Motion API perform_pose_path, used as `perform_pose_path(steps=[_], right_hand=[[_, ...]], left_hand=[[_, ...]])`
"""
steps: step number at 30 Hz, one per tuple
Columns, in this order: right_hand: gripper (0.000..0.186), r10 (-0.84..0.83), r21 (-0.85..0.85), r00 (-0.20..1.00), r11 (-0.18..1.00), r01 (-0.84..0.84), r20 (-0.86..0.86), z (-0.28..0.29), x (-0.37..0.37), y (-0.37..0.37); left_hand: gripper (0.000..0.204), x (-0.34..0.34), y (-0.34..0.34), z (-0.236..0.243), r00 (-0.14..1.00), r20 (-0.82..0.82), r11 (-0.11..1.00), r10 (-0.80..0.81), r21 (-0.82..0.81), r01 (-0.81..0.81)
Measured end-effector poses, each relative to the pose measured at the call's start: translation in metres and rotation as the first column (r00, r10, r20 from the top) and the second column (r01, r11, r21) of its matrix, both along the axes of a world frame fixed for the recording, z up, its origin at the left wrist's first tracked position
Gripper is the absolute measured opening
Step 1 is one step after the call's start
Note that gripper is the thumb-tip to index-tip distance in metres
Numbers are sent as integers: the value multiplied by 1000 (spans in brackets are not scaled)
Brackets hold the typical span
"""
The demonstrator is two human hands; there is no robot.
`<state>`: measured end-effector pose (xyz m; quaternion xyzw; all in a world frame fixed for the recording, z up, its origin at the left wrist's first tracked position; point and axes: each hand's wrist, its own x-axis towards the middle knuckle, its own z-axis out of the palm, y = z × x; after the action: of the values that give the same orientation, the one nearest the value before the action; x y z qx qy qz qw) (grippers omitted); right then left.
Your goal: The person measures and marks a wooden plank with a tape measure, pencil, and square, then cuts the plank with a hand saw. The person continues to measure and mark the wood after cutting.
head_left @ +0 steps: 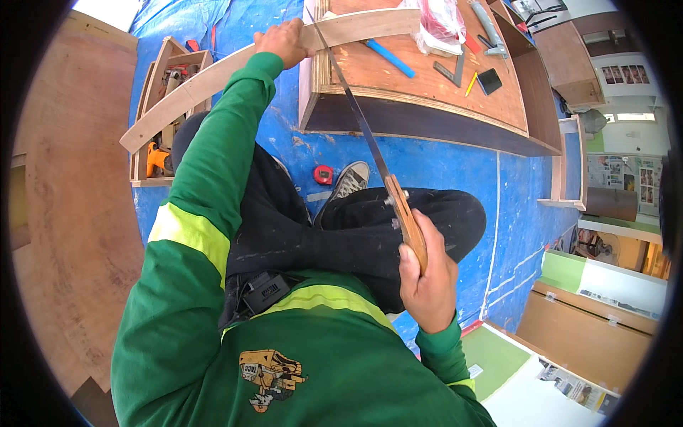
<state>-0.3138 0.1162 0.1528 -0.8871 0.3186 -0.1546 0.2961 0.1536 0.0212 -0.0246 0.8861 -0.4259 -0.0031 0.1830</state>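
Observation:
A long curved wooden strip runs diagonally from over a wooden crate to the top of a plywood cabinet. My left hand is closed on this strip beside the cabinet's left edge. My right hand grips the wooden handle of a handsaw, low over my right thigh. The saw's long blade angles up and away, crossing the strip just right of my left hand; whether its teeth touch the wood, I cannot tell.
The plywood cabinet carries a plastic bag, blue tool, square and pencil. The crate holds tools. A red tape measure lies on the blue sheet. A plywood panel is left; panels are right.

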Motion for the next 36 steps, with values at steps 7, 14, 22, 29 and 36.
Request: perform_pose_path(steps=[7, 14, 22, 29, 36], right_hand=[[35, 64, -10, 979, 998, -63, 191, -45, 145, -89], [37, 41, -16, 983, 999, -39, 180, -61, 154, -71], [48, -34, -31, 998, 999, 33, -44, 3, -2, 9], [39, 77, -44, 969, 997, -69, 236, -70, 196, -109], [40, 73, -13, 981, 997, -71, 179, -64, 187, -87]], left_hand=[[65, -20, -3, 2, 997, 50, 998, 57, -20, -56], [64, -8, 4, 2, 998, 32, 999, 51, -22, -50], [62, -16, 2, -8, 999, 37, 996, 18, -86, -15], [60, -22, -2, -7, 994, 83, 987, 71, -149, -58], [58, -18, 6, -6, 993, 79, 989, 90, -124, -80]])
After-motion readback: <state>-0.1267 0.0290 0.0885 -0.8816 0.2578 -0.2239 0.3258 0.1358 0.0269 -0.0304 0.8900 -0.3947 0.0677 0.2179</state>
